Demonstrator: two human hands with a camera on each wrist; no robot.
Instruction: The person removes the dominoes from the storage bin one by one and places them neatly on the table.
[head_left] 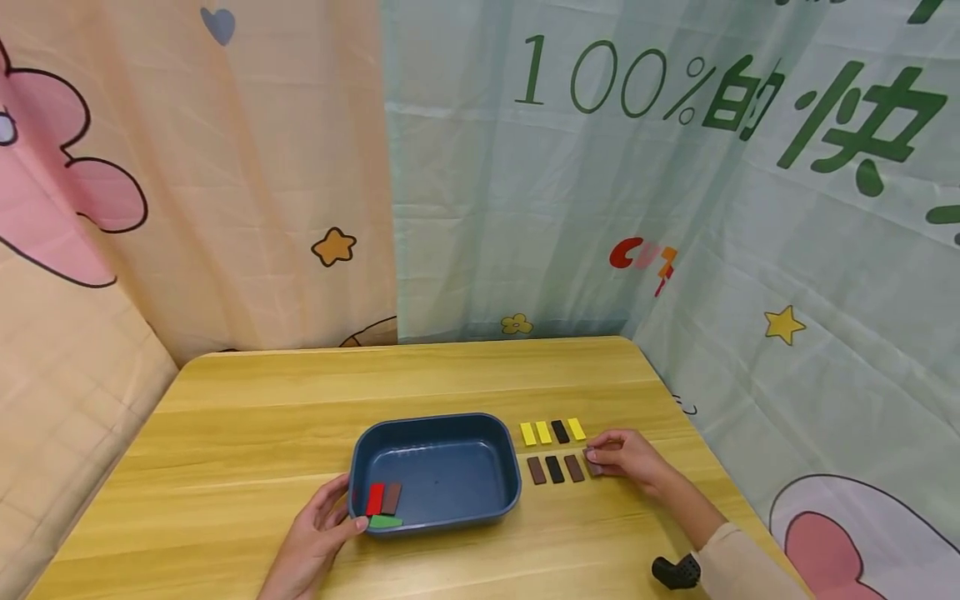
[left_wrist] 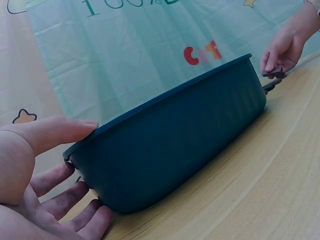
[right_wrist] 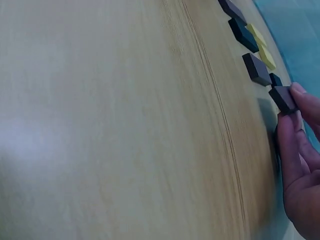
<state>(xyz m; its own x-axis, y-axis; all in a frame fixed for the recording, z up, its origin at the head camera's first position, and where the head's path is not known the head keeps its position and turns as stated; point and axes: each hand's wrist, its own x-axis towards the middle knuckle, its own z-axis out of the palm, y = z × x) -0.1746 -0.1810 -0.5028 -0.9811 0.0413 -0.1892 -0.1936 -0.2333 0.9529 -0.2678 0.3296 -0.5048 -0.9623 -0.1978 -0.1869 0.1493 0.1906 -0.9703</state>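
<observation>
A blue plastic basin (head_left: pixel 450 471) sits on the table. My left hand (head_left: pixel 315 533) grips its left end, thumb on the rim and fingers against the outer wall in the left wrist view. Inside, at the near left corner, are a red block (head_left: pixel 375 499), a brown block (head_left: pixel 392 498) and a green block (head_left: pixel 386 522). To the basin's right, my right hand (head_left: pixel 633 460) pinches a flat brown block (right_wrist: pixel 283 100) between thumb and fingers. This block is at the right end of the front row, beside another brown block (head_left: pixel 573 468).
The front row also has a black block (head_left: pixel 554 469) and a brown block (head_left: pixel 536 471). Behind it stand yellow blocks (head_left: pixel 543 432) and a black block (head_left: pixel 560 432). A black perforated object (head_left: pixel 677 572) lies by the right sleeve. Printed curtains (head_left: pixel 510 208) surround the table (head_left: pixel 247 433).
</observation>
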